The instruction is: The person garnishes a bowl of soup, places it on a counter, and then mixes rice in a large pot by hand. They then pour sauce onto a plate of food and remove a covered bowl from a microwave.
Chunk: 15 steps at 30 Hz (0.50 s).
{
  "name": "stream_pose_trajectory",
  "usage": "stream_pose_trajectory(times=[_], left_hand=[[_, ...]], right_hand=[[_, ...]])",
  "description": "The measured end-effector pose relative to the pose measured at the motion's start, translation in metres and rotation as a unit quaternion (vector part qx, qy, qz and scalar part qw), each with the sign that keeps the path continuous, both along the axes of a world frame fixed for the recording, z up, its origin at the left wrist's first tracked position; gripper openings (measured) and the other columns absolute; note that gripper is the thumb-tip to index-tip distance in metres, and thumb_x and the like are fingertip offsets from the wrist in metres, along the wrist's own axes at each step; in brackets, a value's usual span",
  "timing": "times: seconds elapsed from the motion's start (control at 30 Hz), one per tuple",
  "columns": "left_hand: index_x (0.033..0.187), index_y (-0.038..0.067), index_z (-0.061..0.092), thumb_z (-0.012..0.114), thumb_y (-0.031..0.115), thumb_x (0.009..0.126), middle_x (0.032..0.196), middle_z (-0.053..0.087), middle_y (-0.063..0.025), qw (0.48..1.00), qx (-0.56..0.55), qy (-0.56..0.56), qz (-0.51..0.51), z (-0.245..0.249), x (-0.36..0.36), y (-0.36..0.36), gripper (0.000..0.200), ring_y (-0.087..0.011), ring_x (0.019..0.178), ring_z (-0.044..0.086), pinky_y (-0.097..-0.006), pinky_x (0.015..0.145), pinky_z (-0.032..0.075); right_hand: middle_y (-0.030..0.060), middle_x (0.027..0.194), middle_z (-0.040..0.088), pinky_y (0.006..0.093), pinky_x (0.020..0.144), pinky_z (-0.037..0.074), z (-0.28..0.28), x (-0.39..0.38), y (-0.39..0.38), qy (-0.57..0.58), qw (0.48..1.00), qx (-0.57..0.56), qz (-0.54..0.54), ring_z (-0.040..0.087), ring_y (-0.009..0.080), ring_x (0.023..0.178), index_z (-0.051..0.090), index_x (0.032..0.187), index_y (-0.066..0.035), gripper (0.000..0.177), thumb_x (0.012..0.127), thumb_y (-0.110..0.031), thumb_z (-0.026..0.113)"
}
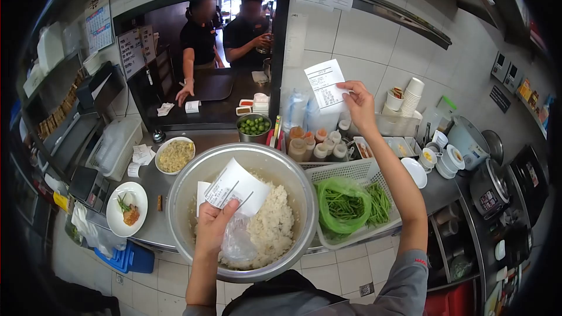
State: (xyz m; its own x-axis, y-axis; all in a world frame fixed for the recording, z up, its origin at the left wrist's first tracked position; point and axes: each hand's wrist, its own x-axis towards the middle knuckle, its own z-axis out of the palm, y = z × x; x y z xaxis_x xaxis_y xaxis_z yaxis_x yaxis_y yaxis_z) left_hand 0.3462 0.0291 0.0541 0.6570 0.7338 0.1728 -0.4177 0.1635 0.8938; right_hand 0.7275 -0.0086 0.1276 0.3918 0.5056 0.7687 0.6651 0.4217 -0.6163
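Observation:
My left hand (213, 225) pinches paper receipts (237, 187) over a big metal bowl (178, 210) of cooked rice (275, 216). A clear plastic bag (239, 241) lies on the rice beside that hand. Raised in front of the tiled wall, my right hand (357, 102) grips another printed receipt (325, 85) by its right edge. Below it stand squeeze bottles (319, 143) with sauces. A white basket (386, 228) right of the bowl holds green beans (377, 203), some inside a green plastic bag (345, 199).
Two people stand behind the serving window; one person's hand (186, 90) reaches toward a paper slip (192, 106). On the counter are a bowl of yellowish food (175, 155), a plated dish (127, 209) and a pot of green limes (254, 126). Stacked cups (413, 95) and a rice cooker (490, 184) stand right.

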Motion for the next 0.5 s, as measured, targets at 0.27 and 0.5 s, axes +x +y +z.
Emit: stream_pose_trajectory(times=[0.27, 0.5], left_hand=[[0.11, -0.001, 0.053, 0.057, 0.005, 0.083, 0.1, 0.061, -0.0055, 0.996, 0.023, 0.089, -0.007, 0.001, 0.05, -0.003, 0.028, -0.0098, 0.091, 0.056, -0.024, 0.081, 0.043], [0.112, -0.001, 0.05, 0.059, 0.003, 0.081, 0.101, 0.06, -0.0065, 0.989, 0.061, 0.116, 0.067, -0.004, 0.115, -0.009, 0.033, -0.0103, 0.09, 0.057, -0.024, 0.08, 0.044]], right_hand=[[0.0089, 0.106, 0.056, 0.0231, 0.073, 0.042, 0.045, 0.157, 0.058, -0.075, 0.981, 0.073, -0.163, 0.055, 0.0168, 0.086, 0.061, 0.099, -0.003, 0.043, 0.068, 0.014, 0.038], [0.0126, 0.107, 0.057, 0.0282, 0.087, 0.039, 0.117, 0.282, 0.123, 0.031, 0.977, 0.147, -0.151, 0.053, 0.025, 0.102, 0.063, 0.098, -0.005, 0.047, 0.063, 0.012, 0.038]])
